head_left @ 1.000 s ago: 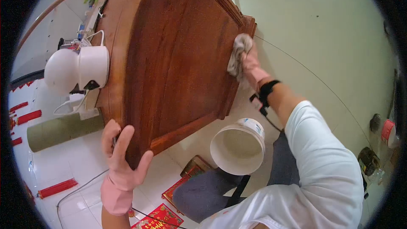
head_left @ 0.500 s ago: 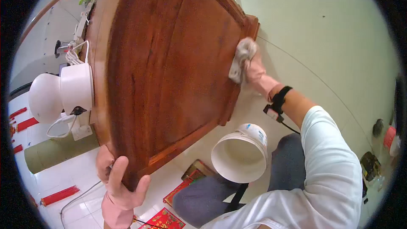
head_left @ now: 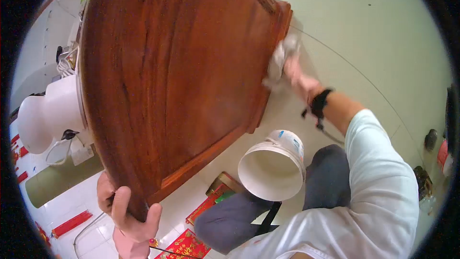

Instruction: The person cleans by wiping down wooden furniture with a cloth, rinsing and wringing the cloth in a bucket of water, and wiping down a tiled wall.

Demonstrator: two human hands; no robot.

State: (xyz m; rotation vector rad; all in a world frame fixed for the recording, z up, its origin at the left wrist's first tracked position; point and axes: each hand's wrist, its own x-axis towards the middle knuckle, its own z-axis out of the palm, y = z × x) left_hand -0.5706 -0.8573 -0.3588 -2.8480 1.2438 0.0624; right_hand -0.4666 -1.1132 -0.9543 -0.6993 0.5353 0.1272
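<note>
A dark reddish-brown wooden cabinet with a panelled side fills the middle of the view. My left hand grips its near lower-left corner, thumb on one side and fingers round the edge. In my right hand is a crumpled greyish-white cloth, closed in the fingers and blurred by motion. The cloth is at the cabinet's right base moulding; whether it touches the wood is hard to tell. Below that arm, a white bucket stands on the floor between my knees, its mouth facing me.
On the cabinet's left stand a white rounded device with cables and a green cylinder. Red patterned paper and a small box lie on the floor near my legs. Several dark items are at the far right.
My right hand and the cloth have shifted slightly right along the base moulding. The view has moved, so the cabinet and my left hand appear further left.
</note>
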